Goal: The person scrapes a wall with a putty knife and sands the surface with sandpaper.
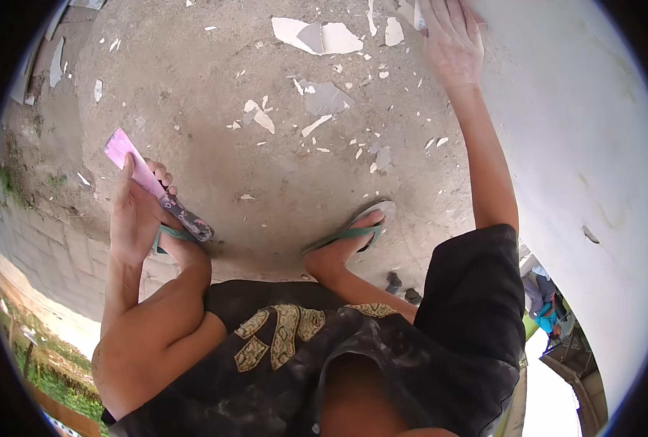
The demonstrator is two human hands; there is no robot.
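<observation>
My left hand (140,200), palm up, is closed around a flat tool with a pink blade-like part (131,160) and a dark, flower-patterned handle (187,217). The tool lies slantwise across the palm, above my left foot. At the top right, my right hand (451,44) reaches to the lower part of a pale wall (579,138). Its fingers are pressed together around the edge of something white (419,16), mostly hidden by the hand and the frame's edge.
White and grey flakes, among them a large white one (342,39) and a grey one (325,97), litter the rough ground (214,131). My sandalled right foot (349,237) rests on it. Another person (546,309) is far off at the lower right.
</observation>
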